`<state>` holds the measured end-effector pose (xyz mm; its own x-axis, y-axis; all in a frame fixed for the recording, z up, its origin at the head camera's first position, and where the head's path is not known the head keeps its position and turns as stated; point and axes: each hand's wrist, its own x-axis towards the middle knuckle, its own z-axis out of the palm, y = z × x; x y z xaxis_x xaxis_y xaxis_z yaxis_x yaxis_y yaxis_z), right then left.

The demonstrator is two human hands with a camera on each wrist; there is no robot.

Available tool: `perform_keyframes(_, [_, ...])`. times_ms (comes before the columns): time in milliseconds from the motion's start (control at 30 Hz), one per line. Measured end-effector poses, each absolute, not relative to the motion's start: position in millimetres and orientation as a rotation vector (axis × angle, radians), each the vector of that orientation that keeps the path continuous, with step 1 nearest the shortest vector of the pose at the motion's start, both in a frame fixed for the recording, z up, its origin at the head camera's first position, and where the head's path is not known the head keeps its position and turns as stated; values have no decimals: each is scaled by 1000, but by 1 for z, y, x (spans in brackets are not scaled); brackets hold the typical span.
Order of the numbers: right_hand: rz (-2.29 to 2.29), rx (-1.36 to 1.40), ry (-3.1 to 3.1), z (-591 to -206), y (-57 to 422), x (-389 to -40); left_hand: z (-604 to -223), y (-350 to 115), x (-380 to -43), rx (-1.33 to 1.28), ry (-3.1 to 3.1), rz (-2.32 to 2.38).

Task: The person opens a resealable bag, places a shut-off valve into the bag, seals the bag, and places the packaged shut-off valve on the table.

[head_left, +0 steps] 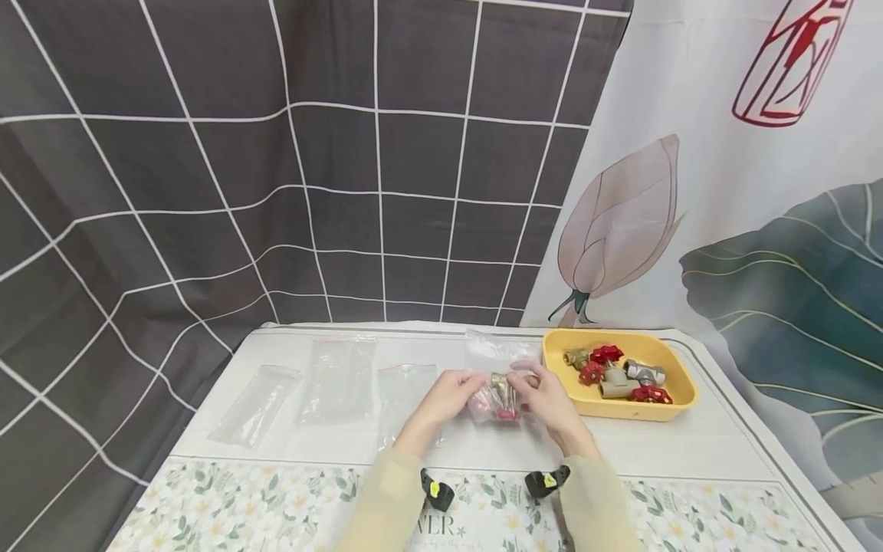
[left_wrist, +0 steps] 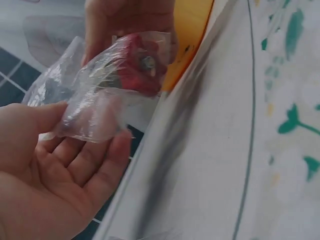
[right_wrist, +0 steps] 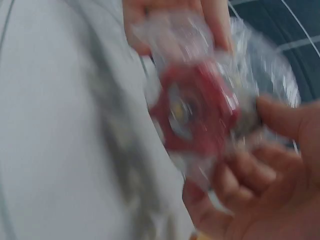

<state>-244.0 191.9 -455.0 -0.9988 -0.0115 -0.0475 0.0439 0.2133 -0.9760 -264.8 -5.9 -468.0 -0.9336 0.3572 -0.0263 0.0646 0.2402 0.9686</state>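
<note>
A brass valve with a red handwheel (right_wrist: 192, 107) sits inside a clear plastic bag (head_left: 486, 346), held above the table between both hands. My left hand (head_left: 447, 397) pinches the bag's side between thumb and fingers; in the left wrist view its thumb presses the film. My right hand (head_left: 545, 395) grips the valve's body through the plastic, thumb on one side and fingers curled on the other. The handwheel points down toward the table's front, and the loose end of the bag stands up behind the valve.
Right of the hands, a yellow tray (head_left: 624, 412) holds several valves and pipe fittings, some with red handwheels. Three flat clear bags lie to the left, including a small one (head_left: 257, 405) and a larger one (head_left: 339, 381). A grid-patterned curtain (head_left: 414, 153) hangs behind the table.
</note>
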Motion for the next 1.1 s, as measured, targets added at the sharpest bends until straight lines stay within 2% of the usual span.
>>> perform_keyframes(167, [-1862, 188, 2510, -450, 177, -268, -473, 5, -285, 109, 2096, 1953])
perform_keyframes(300, [-1763, 271, 2580, -451, 172, -286, -474, 13, -297, 10, 2067, 2017])
perform_keyframes(700, [-1663, 397, 2523, -459, 171, -303, -479, 18, -313, -41, 1974, 2002])
perform_keyframes(1100, [-1644, 404, 2524, -464, 173, -298, -485, 14, -313, -21, 1946, 2036])
